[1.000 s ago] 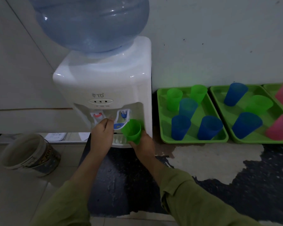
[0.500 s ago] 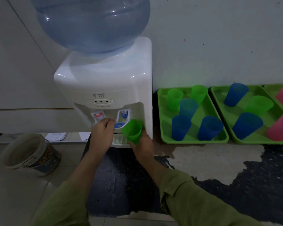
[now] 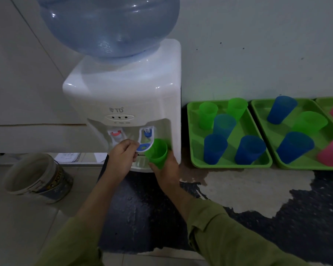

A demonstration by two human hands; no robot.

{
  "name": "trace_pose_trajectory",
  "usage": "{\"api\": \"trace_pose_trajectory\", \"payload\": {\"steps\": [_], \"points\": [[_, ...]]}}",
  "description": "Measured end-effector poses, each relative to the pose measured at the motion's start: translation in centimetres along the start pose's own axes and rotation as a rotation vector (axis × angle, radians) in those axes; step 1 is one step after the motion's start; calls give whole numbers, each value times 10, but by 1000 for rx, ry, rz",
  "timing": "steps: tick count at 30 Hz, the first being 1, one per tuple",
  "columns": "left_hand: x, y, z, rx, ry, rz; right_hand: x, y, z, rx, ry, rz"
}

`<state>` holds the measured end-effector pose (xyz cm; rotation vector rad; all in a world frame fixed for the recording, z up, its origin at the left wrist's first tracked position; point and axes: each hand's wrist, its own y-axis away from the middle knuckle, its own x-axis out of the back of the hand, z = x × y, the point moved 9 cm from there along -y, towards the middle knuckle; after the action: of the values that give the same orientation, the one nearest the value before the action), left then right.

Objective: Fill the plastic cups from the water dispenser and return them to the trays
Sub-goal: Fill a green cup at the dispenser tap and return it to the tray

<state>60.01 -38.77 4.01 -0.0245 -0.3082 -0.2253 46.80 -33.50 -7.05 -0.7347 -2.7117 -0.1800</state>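
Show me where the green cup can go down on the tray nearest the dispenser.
Left tray: bare floor along its right wall, between the back-right green cup and the front-right blue cup. Its centre is crowded around the teal cup.

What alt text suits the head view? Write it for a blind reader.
A person's right hand holds a green plastic cup at the blue tap lever of a white water dispenser, while the left hand pinches that lever. Green plastic trays of blue, green and pink cups sit to the right.

Dispenser (image 3: pixel 123 89) reads "TD" (front panel).
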Motion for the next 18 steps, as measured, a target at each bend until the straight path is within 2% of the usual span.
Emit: {"api": "trace_pose_trajectory", "payload": {"steps": [5, 11, 18], "points": [[-1, -4, -6, -69, -206, -59, -2, 2, -2, -13, -35, 122], [-14, -17, -27, -122, -457, -87, 2, 3, -4, 22, -78, 117], [-24, -31, -35, -71, -502, -15, 2, 4, -5, 19, -72, 101]]}}
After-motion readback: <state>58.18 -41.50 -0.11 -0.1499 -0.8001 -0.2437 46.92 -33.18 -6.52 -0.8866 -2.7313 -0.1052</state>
